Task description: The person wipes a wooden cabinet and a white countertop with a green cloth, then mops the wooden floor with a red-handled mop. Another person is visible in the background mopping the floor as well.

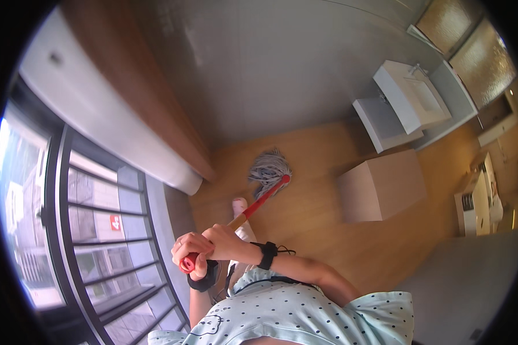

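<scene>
A string mop lies slantwise before me, its grey strand head (270, 170) spread on the wooden floor. Its handle (261, 202) is red near the head and wood-coloured higher up, with a red cap at the top end. My left hand (192, 248) wraps around that capped end. Just below it on the handle, my right hand (220, 239) grips too, partly covering the shaft. Both wrists wear black straps. One foot in a light-coloured shoe (239, 206) shows beside the handle.
A barred window (108, 241) runs along my left. A brown-edged white panel (125, 112) meets the grey wall (276, 73) ahead. To the right stand a beige box-like block (384, 187), a white washbasin (412, 95) and an open container (477, 202) with things in it.
</scene>
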Tool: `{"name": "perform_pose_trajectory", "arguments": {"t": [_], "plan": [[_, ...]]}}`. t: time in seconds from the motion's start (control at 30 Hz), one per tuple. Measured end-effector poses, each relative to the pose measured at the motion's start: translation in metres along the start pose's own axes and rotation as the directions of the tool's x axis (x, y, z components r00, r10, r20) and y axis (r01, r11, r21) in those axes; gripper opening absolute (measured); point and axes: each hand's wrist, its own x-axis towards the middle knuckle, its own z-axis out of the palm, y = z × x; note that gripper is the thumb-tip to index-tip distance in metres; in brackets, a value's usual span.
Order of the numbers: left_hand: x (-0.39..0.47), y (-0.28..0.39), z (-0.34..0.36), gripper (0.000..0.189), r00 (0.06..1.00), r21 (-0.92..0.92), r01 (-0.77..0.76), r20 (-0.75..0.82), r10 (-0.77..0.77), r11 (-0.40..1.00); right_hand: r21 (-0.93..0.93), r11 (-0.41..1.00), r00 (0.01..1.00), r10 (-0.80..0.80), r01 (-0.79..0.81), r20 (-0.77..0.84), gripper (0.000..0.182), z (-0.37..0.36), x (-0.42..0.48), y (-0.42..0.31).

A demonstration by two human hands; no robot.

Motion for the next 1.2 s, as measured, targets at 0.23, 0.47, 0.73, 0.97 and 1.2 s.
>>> {"name": "perform_pose_trajectory", "arguments": {"t": [0.23,0.47,0.73,0.97,1.2], "plan": [[0.073,-0.14,0.052,0.012,0.923,-0.085,0.224,0.34,-0.183,0.971,-0.047,0.985,0.901,0.131,-0.164,-0.414,0.024,-0.056,0.065,0.121],[0.075,-0.238,0.174,0.023,0.542,-0.196,0.34,0.84,-0.02,0.92,-0.076,0.939,0.633,0.165,-0.335,-0.757,0.024,-0.1,0.001,0.295],[0.145,-0.172,0.22,0.011,0.288,-0.353,0.163,0.91,0.297,0.921,-0.08,0.949,0.561,0.111,-0.305,-0.821,0.021,-0.164,-0.014,0.199],[0.197,-0.053,0.229,0.017,0.296,-0.842,0.082,0.532,0.793,0.534,-0.115,0.925,0.488,0.084,-0.363,-0.869,0.02,-0.169,-0.028,0.048],[0.16,-0.011,0.227,0.017,0.257,-0.911,0.357,0.308,0.916,0.206,0.06,0.8,0.368,0.339,-0.597,-0.866,0.027,-0.118,-0.05,-0.023]]}}
